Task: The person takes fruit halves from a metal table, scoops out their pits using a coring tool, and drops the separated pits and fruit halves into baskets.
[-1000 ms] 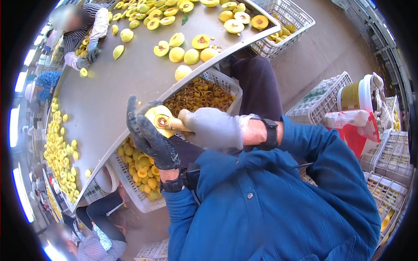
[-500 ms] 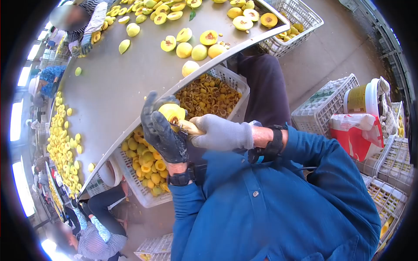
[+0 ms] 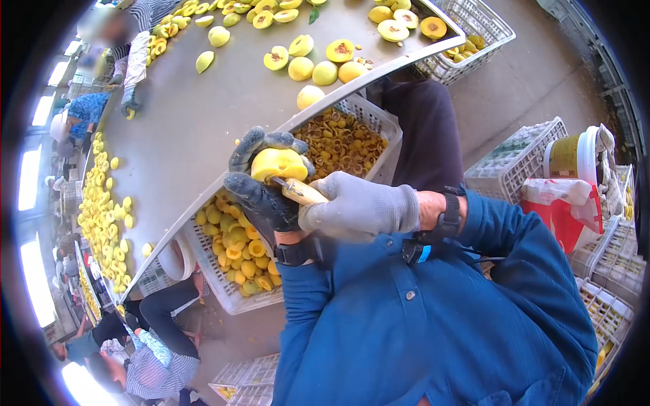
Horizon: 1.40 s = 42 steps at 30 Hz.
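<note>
My left hand (image 3: 261,183), in a dark rubber-coated glove, cups a yellow peach half (image 3: 279,164) with its fingers curled round the fruit. In a grey knit glove, my right hand (image 3: 362,206) grips a pitting tool by its pale wooden handle (image 3: 303,191). The tool's short dark metal end touches the near side of the peach half; its tip is hidden in the fruit. Both hands are just off the table's near edge, above two crates. Below and left is a crate of yellow peach halves (image 3: 240,254); beyond the hands is a crate of pit scraps (image 3: 338,145).
A metal table (image 3: 183,122) with a raised rim carries cut peaches (image 3: 340,51) and, far left, a heap of pitted halves (image 3: 101,210). White crates (image 3: 514,152), a bucket (image 3: 572,157) and a red bag (image 3: 562,210) stand at right. Co-workers (image 3: 159,365) are along the left.
The peach half has turned in my left hand, its hollow side now less visible. The tool is at its near edge. The view has shifted slightly; a co-worker's gloved hand has moved across the table.
</note>
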{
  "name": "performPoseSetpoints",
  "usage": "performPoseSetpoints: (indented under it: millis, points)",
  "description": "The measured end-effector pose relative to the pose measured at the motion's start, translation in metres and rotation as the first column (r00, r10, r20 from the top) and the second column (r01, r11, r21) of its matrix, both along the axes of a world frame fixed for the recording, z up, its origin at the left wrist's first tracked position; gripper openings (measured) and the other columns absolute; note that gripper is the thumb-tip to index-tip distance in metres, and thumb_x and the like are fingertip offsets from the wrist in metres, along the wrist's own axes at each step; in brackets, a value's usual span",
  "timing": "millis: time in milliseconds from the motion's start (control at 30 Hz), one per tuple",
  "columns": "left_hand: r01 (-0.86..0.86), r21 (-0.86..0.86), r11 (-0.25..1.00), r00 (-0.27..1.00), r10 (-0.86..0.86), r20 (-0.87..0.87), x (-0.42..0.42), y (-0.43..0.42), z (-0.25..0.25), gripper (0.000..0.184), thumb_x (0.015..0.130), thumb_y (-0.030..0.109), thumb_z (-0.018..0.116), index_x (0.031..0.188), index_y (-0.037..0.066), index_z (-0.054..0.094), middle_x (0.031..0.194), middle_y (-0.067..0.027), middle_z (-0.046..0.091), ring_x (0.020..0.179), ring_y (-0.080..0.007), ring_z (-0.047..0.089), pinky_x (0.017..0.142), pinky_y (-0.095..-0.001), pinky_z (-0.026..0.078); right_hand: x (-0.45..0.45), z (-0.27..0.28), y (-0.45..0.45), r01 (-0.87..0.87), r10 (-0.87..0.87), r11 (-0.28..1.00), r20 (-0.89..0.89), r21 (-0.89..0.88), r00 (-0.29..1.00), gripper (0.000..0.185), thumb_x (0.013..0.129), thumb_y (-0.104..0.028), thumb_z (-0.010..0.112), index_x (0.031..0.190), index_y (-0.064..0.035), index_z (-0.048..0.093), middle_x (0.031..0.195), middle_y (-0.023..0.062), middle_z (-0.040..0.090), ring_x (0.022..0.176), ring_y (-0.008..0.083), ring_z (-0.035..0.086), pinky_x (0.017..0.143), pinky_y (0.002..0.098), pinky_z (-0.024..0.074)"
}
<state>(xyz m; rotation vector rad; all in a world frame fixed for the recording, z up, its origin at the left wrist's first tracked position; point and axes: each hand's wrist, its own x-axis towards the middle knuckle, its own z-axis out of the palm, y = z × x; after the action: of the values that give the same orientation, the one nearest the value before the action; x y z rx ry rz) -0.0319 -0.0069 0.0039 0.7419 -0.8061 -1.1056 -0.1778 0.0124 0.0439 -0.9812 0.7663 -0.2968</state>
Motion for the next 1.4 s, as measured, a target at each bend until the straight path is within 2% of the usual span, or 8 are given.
performPoseSetpoints:
  millis: [167, 633, 733, 867, 1000, 1033, 1267, 1400]
  points:
    - [0.053, 0.057, 0.997, 0.954, -0.033, -0.299, -0.005, 0.0, -0.009, 0.069, 0.091, 0.067, 0.045, 0.123, 0.006, 0.054, 0.092, -0.0182, 0.062, 0.078, -0.0299, 0.064, 0.057, -0.0383, 0.059, 0.016, -0.036, 0.003, 0.063, -0.229, 0.721, -0.152, -0.691, 0.961, 0.028, 0.086, -0.022, 0.058, 0.088, 0.005, 0.061, 0.073, 0.0246, 0.064, 0.068, 0.0425, 0.065, 0.062, 0.0468, 0.0517]
    - [-0.136, 0.251, 0.958, 0.99, 0.126, 0.057, -0.004, 0.022, -0.034, 0.061, 0.101, 0.054, 0.036, 0.129, 0.001, 0.047, 0.114, -0.0132, 0.062, 0.099, -0.0239, 0.061, 0.092, -0.0375, 0.051, 0.009, -0.123, -0.043, -0.214, -0.393, 0.213, -0.284, -0.953, 0.875, 0.015, 0.084, -0.023, 0.065, 0.095, -0.0158, 0.057, 0.071, 0.0109, 0.062, 0.061, 0.0328, 0.063, 0.054, 0.0409, 0.0517]
    - [-0.124, 0.301, 0.946, 0.986, 0.152, -0.072, 0.004, 0.034, -0.057, 0.064, 0.1, 0.056, 0.037, 0.13, 0.001, 0.048, 0.117, -0.0143, 0.061, 0.103, -0.0269, 0.06, 0.094, -0.0412, 0.05, 0.022, -0.188, -0.055, 0.575, -0.643, 0.75, -0.154, -0.328, 0.751, 0.021, 0.088, -0.023, 0.061, 0.092, -0.0032, 0.057, 0.073, 0.0131, 0.067, 0.052, 0.0235, 0.062, 0.048, 0.0379, 0.0496]
    - [-0.128, 0.28, 0.951, 0.95, 0.199, -0.239, 0.011, 0.02, -0.085, 0.067, 0.099, 0.058, 0.038, 0.131, 0.0, 0.048, 0.122, -0.0157, 0.059, 0.108, -0.0308, 0.058, 0.097, -0.0462, 0.048, 0.038, -0.184, -0.005, 0.455, -0.527, 0.646, -0.073, 0.612, 0.847, 0.026, 0.09, -0.022, 0.058, 0.092, 0.0036, 0.059, 0.073, 0.0143, 0.065, 0.049, 0.0162, 0.056, 0.038, 0.0283, 0.0417]
    - [-0.156, 0.152, 0.976, 0.951, 0.19, -0.244, 0.028, -0.001, -0.096, 0.07, 0.097, 0.06, 0.039, 0.132, -0.001, 0.049, 0.125, -0.0172, 0.059, 0.112, -0.0344, 0.057, 0.099, -0.0508, 0.047, 0.025, -0.205, -0.017, 0.507, -0.495, 0.803, -0.123, 0.313, 0.86, 0.029, 0.09, -0.026, 0.059, 0.098, 0.0022, 0.06, 0.081, 0.0159, 0.07, 0.05, 0.0157, 0.059, 0.042, 0.0281, 0.0447]
    - [-0.252, 0.198, 0.947, 0.966, 0.233, 0.112, 0.038, 0.004, -0.089, 0.071, 0.097, 0.06, 0.039, 0.131, -0.001, 0.049, 0.124, -0.0167, 0.059, 0.112, -0.0345, 0.057, 0.099, -0.05, 0.047, 0.013, -0.202, -0.026, 0.463, -0.447, 0.855, -0.119, 0.233, 0.886, 0.029, 0.091, -0.027, 0.06, 0.1, 0.001, 0.061, 0.082, 0.0154, 0.071, 0.05, 0.0159, 0.059, 0.043, 0.028, 0.0455]
    - [-0.195, 0.314, 0.929, 0.757, 0.346, -0.554, 0.103, 0.041, -0.095, 0.041, 0.1, 0.032, 0.052, 0.124, -0.002, 0.054, 0.128, -0.0173, 0.057, 0.115, -0.0287, 0.056, 0.104, -0.05, 0.046, -0.062, -0.214, -0.041, 0.451, -0.541, 0.837, -0.337, -0.31, 0.771, 0.025, 0.092, -0.024, 0.061, 0.101, -0.0012, 0.06, 0.071, 0.0071, 0.065, 0.048, 0.0129, 0.056, 0.042, 0.0276, 0.0447]
    - [-0.574, 0.163, 0.803, 0.792, 0.493, 0.36, 0.151, 0.081, -0.156, 0.031, 0.092, 0.013, 0.063, 0.118, -0.003, 0.055, 0.113, -0.0152, 0.06, 0.107, -0.0238, 0.057, 0.095, -0.0474, 0.05, -0.053, -0.188, -0.026, 0.416, -0.451, 0.891, -0.467, -0.182, 0.761, 0.031, 0.093, -0.029, 0.06, 0.107, -0.0022, 0.058, 0.07, 0.0068, 0.064, 0.047, 0.0125, 0.056, 0.041, 0.025, 0.0428]
